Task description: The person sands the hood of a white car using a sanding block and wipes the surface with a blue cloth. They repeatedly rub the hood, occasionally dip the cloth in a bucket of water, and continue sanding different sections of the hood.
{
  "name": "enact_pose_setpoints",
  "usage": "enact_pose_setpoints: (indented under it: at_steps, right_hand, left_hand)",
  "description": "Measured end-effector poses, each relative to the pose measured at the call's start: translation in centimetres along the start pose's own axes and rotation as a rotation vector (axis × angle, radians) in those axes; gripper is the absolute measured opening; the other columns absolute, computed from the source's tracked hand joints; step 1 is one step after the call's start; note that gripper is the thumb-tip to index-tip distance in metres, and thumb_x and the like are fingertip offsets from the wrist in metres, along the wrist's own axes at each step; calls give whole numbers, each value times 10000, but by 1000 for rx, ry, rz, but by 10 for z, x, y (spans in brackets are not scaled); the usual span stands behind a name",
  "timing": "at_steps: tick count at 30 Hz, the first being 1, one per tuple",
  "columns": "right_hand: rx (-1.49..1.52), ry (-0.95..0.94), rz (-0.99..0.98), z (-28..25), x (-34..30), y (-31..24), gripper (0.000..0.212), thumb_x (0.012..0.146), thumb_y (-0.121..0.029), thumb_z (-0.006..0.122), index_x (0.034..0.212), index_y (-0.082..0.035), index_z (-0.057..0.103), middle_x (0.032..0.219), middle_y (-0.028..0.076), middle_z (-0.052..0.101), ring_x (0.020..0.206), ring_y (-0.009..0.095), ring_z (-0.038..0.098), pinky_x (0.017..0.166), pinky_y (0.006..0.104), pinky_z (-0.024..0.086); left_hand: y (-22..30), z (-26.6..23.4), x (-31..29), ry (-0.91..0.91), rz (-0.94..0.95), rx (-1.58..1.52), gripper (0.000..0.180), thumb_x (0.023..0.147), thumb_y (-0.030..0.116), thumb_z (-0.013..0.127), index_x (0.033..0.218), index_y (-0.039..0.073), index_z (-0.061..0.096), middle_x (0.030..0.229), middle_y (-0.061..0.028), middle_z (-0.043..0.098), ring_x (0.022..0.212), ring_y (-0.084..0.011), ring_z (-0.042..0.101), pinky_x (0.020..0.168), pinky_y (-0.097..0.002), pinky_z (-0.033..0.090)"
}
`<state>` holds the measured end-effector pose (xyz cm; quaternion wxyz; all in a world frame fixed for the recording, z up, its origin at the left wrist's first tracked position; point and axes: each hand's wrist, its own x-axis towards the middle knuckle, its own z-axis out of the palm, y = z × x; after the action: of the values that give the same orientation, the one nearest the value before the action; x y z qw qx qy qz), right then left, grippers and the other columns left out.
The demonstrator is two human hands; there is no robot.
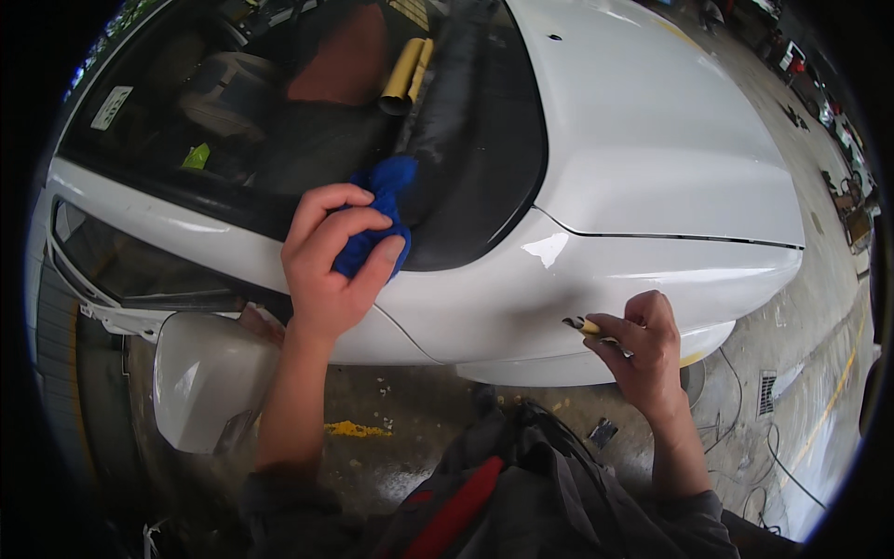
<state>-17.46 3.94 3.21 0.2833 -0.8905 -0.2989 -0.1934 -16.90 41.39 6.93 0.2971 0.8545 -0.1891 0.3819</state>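
My left hand is closed around a crumpled blue cloth, at the lower corner of a white car's dark windscreen. Part of the cloth pokes out beyond my fingers. Over the front fender, my right hand pinches a small, short tool with a yellow body and a dark, shiny tip. Its exact kind is too small to tell. The tip points left, toward the fender's side. A bright white irregular patch shows on the fender near the bonnet's edge.
The bonnet stretches away at the upper right. At the lower left the car's door mirror sticks out. A yellow roll shows at the windscreen. Hoses or cables and a drain grate are on the concrete floor at right.
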Motion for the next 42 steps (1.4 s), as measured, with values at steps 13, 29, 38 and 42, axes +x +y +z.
enact_pose_setpoints:
  at_steps: [13, 29, 38, 42]
  right_hand:
    - [-277, 358, -243, 24, 27, 16, 348, 765, -2, 801, 1096, -105, 830, 1083, 27, 796, 813, 220, 701, 740, 350, 578]
    - [-427, 11, -119, 73, -29, 28, 616, 957, -90, 580, 1564, -12, 511, 1601, 195, 474, 1478, 414, 471, 1239, 564, 343]
    - [-295, -51, -321, 94, 7, 20, 677, 891, -140, 627, 1548, -12, 526, 1652, 202, 488, 1524, 353, 481, 1252, 484, 356]
    - [-462, 125, -132, 93, -20, 41, 654, 878, -114, 653, 1516, -12, 555, 1601, 208, 540, 1486, 384, 519, 1197, 526, 392]
  left_hand:
    - [-13, 23, -5, 14, 220, 421, 224, 747, 245, 917, 880, 148, 765, 1086, -9, 701, 991, -276, 680, 926, -422, 534]
    - [-10, 29, -8, 4, 208, 452, 222, 775, 156, 899, 949, 112, 768, 1141, -52, 721, 1020, -296, 701, 899, -420, 547]
    - [-15, 25, -13, 9, 245, 481, 256, 754, 170, 906, 959, 119, 761, 1127, -47, 710, 1000, -299, 690, 891, -431, 546]
    - [-10, 35, -7, 68, 266, 469, 259, 743, 181, 910, 948, 122, 762, 1124, -49, 706, 1006, -301, 688, 910, -436, 546]
